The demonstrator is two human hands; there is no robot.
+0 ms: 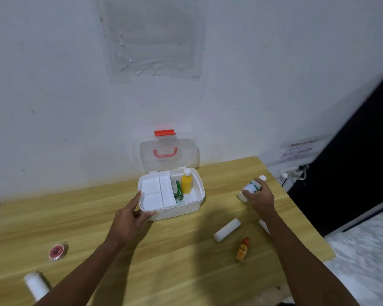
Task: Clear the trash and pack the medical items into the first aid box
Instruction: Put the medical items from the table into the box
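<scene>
**Packing under way: two items boxed, five or so left on the tabletop**

The first aid box (171, 193) sits open at centre frame, lid (168, 151) tipped back against the wall. In its right compartment stand a yellow bottle (186, 183) and a green packet (178, 192); the white tray (156, 192) on the left side is bare. By my reading, packing has begun but most of it remains.

The left hand (134, 214) rests on the box's near-left corner, its grip spread with fingers on the rim and thumb at the front wall, apparently steadying it. The right hand (260, 196), right of centre, has its grip closed around a white bottle (252, 186) with a teal label, held just above the tabletop (175, 250) and well apart from the box. That bottle looks like the next item in.

Unpacked: a white roll (227, 229) and a small orange bottle (242, 249) at lower right, a red tape reel (56, 252) at lower left, and another white roll (35, 286) at the bottom-left edge. A white object shows partly behind the right forearm; I cannot tell what it is. No obvious trash shows.

Writing: the labels on the bottles and the packet are too blurred to read. A paper sign (300, 150) on the wall at right seems to say "CCTV" and "DO NOT TURN OFF".
</scene>
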